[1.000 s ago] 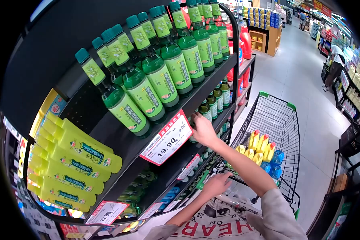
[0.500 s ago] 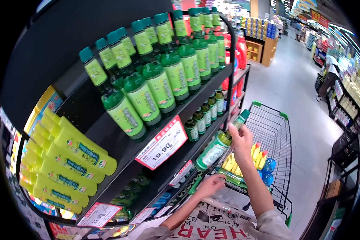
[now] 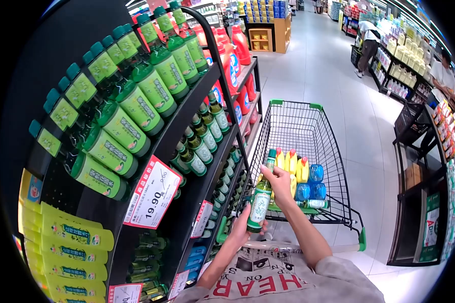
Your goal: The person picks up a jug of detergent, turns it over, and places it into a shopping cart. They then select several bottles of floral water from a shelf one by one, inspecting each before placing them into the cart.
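Note:
A green bottle (image 3: 259,206) with a dark green cap and a pale label is held nearly upright, slightly tilted, in front of my chest. My right hand (image 3: 280,183) grips it around the neck. Near the base, my left hand (image 3: 241,222) is closed around its lower side. Just beyond it is the shopping cart (image 3: 333,151), a black wire basket with green corners. Inside stand several yellow bottles (image 3: 302,170) and blue-capped bottles (image 3: 316,173), and a small green bottle (image 3: 316,204) lies near the cart's close end.
On my left, a black shelf (image 3: 207,96) carries rows of green bottles (image 3: 136,108), small bottles (image 3: 201,144) and yellow-green bottles (image 3: 76,233). Red jugs (image 3: 241,45) stand beyond. Two people (image 3: 367,43) are by the right-hand shelves; a tiled aisle (image 3: 308,60) runs ahead.
My left hand has come up from beside the cart handle onto the bottle's base. The bottle has moved away from the shelf and turned more upright. My view has swung right.

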The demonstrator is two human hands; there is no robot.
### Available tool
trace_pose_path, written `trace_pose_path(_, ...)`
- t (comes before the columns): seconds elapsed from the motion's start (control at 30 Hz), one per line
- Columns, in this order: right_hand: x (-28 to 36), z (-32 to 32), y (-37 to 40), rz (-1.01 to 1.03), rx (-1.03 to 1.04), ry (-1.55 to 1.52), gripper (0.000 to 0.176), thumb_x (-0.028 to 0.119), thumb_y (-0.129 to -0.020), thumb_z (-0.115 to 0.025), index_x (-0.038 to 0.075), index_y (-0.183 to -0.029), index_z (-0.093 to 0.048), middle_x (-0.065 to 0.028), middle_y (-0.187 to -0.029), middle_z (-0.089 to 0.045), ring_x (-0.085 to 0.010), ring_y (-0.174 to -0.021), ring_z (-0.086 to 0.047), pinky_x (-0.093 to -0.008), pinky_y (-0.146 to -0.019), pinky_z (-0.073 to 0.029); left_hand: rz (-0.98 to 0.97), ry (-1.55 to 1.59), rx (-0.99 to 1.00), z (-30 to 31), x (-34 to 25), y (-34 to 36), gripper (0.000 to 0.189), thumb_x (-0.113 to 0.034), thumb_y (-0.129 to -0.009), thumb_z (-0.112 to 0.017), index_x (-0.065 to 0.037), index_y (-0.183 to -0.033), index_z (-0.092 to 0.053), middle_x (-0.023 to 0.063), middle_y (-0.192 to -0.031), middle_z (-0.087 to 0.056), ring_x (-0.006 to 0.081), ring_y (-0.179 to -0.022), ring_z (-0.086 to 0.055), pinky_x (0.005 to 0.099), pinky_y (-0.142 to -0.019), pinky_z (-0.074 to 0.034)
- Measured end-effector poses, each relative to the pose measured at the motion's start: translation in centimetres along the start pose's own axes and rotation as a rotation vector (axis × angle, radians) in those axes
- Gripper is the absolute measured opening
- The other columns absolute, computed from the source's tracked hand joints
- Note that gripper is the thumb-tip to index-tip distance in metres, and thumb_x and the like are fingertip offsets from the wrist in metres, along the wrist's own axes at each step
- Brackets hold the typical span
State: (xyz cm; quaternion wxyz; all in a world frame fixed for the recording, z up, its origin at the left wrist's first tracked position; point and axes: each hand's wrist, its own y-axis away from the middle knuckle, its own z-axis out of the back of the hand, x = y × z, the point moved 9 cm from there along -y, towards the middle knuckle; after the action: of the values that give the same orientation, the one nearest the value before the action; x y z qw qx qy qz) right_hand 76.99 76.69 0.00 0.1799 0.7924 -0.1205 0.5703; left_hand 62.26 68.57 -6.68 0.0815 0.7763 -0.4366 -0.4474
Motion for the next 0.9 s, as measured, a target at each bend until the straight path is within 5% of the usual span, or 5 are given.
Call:
trace_pose_path(0.33, -2.2, -0.9, 0.8, -0.057, 0.132, -0.007, 0.03, 0.027, -0.093, -0.058, 0.0, -0.105, -0.066, 0.0019, -0.086, -0.059, -0.0045, -0.08, -0.049, -0.0211, -0.073, -0.04, 0.038, -0.024, -0.042, -0.2, -0.3, 0.3, 0.071, -0.061, -0.096, -0.023, 0.0, -0.116, -0.054, 0.0113, -0.071, -0.061, 0.0229, -0.058, -0.06, 0.033, -0.051, -0.048)
trace_pose_path(0.43, -1.6, -0.7, 1.1, -0.043, 0.101, -0.059, 0.025, 0.026, -0.093, -0.061, 0.001, -0.091, -0.064, 0.0058, -0.076, -0.054, -0.0015, -0.07, -0.043, -0.0187, -0.063, -0.035, 0.013, -0.021, -0.031, -0.4, -0.4, 0.4, 0.069, -0.059, -0.097, -0.024, 0.001, -0.114, -0.055, 0.0107, -0.072, -0.062, 0.0201, -0.057, -0.061, 0.032, -0.05, -0.051)
trace_pose_path(0.57, -2.0, 0.0, 1.0, -0.042, 0.094, -0.068, 0.026, 0.027, -0.092, -0.062, 0.002, -0.091, -0.064, 0.0061, -0.076, -0.053, -0.0014, -0.069, -0.042, -0.019, -0.061, -0.035, 0.02, -0.079, -0.058, 0.2, 0.3, -0.1, 0.07, -0.06, -0.096, -0.023, 0.0, -0.117, -0.053, 0.0116, -0.073, -0.061, 0.0224, -0.058, -0.058, 0.0329, -0.051, -0.047)
trace_pose_path(0.63, -2.9, 0.4, 0.7, -0.072, 0.122, 0.026, 0.026, 0.024, -0.093, -0.06, 0.001, -0.104, -0.065, 0.0024, -0.086, -0.059, -0.0038, -0.079, -0.049, -0.0211, -0.072, -0.04, 0.017, -0.085, -0.054, 0.3, 0.7, -0.2, 0.068, -0.059, -0.097, -0.023, -0.001, -0.116, -0.053, 0.0118, -0.075, -0.062, 0.0222, -0.059, -0.059, 0.0332, -0.052, -0.047)
trace_pose_path(0.9, -2.6, 1.8, 0.5, -0.062, 0.067, -0.093, 0.021, 0.019, -0.092, -0.062, 0.001, -0.101, -0.062, 0.0, -0.088, -0.062, -0.0049, -0.078, -0.056, -0.022, -0.07, -0.045, -0.2, -0.176, -0.128, 0.0, -0.8, 0.5, 0.048, -0.046, -0.1, -0.035, -0.001, -0.111, -0.05, 0.0115, -0.083, -0.063, 0.0187, -0.064, -0.063, 0.0308, -0.058, -0.053)
